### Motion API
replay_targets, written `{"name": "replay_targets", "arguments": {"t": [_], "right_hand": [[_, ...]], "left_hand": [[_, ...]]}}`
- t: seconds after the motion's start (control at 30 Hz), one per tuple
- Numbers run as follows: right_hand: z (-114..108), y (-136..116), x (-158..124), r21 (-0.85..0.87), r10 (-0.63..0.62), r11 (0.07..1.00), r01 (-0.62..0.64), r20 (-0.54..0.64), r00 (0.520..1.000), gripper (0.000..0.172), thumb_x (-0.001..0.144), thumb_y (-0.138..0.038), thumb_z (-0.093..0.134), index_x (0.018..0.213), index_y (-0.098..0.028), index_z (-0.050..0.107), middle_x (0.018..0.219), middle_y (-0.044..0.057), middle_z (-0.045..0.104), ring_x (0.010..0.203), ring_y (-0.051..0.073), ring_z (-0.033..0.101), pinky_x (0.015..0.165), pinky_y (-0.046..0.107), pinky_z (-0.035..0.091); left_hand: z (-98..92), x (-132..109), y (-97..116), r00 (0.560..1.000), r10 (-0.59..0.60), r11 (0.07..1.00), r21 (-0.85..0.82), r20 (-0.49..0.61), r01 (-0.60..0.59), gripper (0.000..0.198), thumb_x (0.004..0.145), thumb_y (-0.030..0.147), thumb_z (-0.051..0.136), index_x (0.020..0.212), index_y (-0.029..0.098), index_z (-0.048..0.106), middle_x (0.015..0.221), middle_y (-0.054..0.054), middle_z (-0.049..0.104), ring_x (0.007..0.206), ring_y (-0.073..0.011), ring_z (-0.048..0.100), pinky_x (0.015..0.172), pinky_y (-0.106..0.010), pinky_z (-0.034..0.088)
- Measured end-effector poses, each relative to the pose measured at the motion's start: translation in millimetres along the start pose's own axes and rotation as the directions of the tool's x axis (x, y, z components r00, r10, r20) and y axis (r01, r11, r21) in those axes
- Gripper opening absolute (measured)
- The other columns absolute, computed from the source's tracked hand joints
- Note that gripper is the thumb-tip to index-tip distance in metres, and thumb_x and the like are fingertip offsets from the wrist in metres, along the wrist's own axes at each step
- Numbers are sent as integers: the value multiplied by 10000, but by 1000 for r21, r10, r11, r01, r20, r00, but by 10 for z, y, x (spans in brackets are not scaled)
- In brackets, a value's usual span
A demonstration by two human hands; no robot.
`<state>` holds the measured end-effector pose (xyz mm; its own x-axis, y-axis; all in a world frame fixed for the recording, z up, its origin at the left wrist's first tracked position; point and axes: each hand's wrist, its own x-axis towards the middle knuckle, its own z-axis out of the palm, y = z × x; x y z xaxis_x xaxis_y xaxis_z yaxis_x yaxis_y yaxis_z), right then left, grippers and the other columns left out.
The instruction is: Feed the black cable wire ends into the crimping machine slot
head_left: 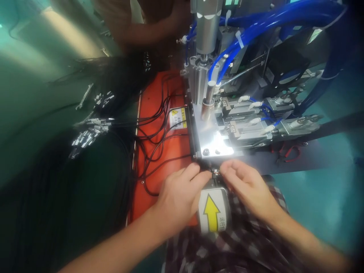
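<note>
My left hand is closed, with curled fingers and fingertips beside a small metal piece at the front of the machine. What lies within those fingers is hidden. From the other side, my right hand pinches at the end of this piece, which looks like a cable connector but is too small to be sure. Just below both hands is a rounded white cover with a yellow arrow. Black cables run over the red surface left of the machine.
A metal press with a vertical cylinder and blue air hoses rises ahead. Red-handled pliers lie at right. Bundled cables with shiny metal ends are at left. Another person's arm shows beyond, blurred.
</note>
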<state>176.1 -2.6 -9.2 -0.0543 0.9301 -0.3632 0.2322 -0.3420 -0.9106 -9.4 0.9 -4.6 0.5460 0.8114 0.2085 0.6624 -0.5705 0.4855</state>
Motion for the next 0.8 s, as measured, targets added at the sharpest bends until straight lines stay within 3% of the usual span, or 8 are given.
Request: {"name": "replay_targets", "arguments": {"t": [0.17, 0.4, 0.57, 0.8], "right_hand": [[26, 47, 2, 14, -17, 1000, 18, -13, 1000, 273, 888, -419, 492, 731, -195, 497, 565, -64, 381, 503, 101, 347, 464, 223, 321], [-6, 40, 20, -140, -62, 989, 56, -41, 997, 215, 897, -361, 479, 764, -199, 522, 619, -37, 472, 556, 121, 411, 530, 247, 345], [-69, 65, 56, 47, 109, 993, -112, 56, 992, 376, 905, -475, 434, 639, -210, 447, 498, -63, 400, 434, 97, 302, 428, 238, 256], [71, 251, 45, -117, -185, 976, 185, 7, 983, 302, 959, -395, 394, 719, -218, 440, 616, -44, 423, 593, 134, 423, 564, 250, 354]], "left_hand": [[-27, 27, 19, 999, 32, 994, 103, 19, -34, 340, 917, 172, 375, 1117, 202, 649, 734, -19, 539, 609, -143, 540, 511, -229, 413], [-82, 109, 102, 969, -35, 957, 288, 243, -38, 388, 831, 179, 528, 1210, 235, 593, 817, -34, 601, 622, -197, 595, 502, -283, 459], [-102, 144, 147, 941, -67, 921, 383, 332, -69, 478, 786, 145, 574, 1255, 231, 539, 869, -41, 610, 657, -204, 613, 500, -278, 459], [-97, 109, 102, 950, -83, 954, 299, 301, -12, 439, 853, 137, 470, 1265, 265, 550, 846, -30, 596, 698, -173, 590, 562, -250, 448]]}}
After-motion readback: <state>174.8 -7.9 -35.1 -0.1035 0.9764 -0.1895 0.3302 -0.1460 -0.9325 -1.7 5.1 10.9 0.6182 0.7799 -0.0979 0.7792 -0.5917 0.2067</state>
